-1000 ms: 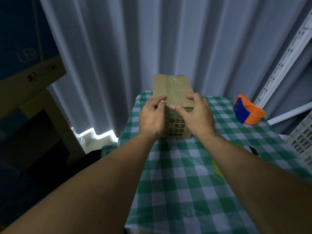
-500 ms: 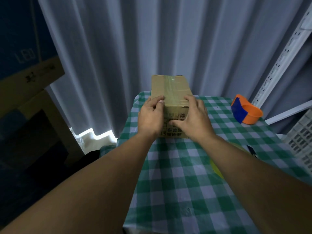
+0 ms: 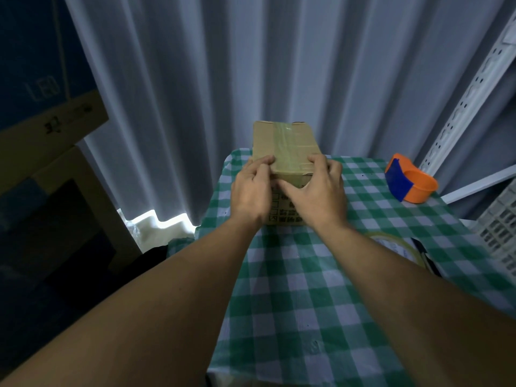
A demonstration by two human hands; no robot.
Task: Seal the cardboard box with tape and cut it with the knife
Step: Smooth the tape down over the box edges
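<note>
A small brown cardboard box stands at the far end of the green checked table. A strip of clear tape runs along its top seam. My left hand grips the box's near left corner, fingers on top. My right hand holds the near right corner, thumb pressed across the printed front face. A roll of clear tape lies flat on the cloth behind my right forearm, partly hidden. A dark knife lies just right of it.
An orange and blue tape dispenser sits at the table's far right. Grey curtains hang behind the table. White metal shelving and a white crate stand on the right. Large cardboard boxes are stacked on the left.
My right thumb slid from the box's top edge down onto its front face. Both hands stayed on the near corners, and the box barely shifted.
</note>
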